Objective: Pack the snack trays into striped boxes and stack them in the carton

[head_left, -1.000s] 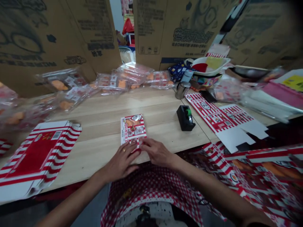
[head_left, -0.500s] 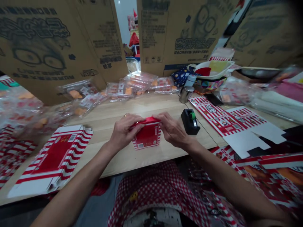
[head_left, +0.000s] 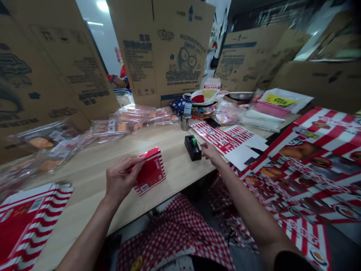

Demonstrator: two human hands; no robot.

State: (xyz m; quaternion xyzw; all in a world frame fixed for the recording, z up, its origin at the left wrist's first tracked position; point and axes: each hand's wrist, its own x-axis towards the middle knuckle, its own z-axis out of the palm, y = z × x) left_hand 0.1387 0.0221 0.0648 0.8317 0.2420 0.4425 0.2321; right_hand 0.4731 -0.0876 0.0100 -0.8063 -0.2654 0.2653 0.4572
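Note:
A small red carton [head_left: 150,171] with red-and-white striped sides stands on the wooden table, slightly turned. My left hand [head_left: 122,177] pinches its top left edge between thumb and fingers. To the right, a black tape dispenser [head_left: 193,150] with a green roll core rests on the table. My right hand [head_left: 211,153] is at its front right end, fingertips drawn together beside the tape outlet. Whether tape is between those fingers is too small to make out. Flat striped cartons [head_left: 34,218] lie stacked at the left.
Clear packets [head_left: 132,116] line the back of the table before tall cardboard boxes [head_left: 166,49]. A metal canister [head_left: 185,122] stands behind the dispenser. Unfolded carton sheets [head_left: 228,141] lie right of it, with more printed striped sheets [head_left: 318,162] at far right.
My right hand has left the carton's top and moved right to the tape dispenser. My left hand still holds the carton, now turned somewhat. The view has swung right.

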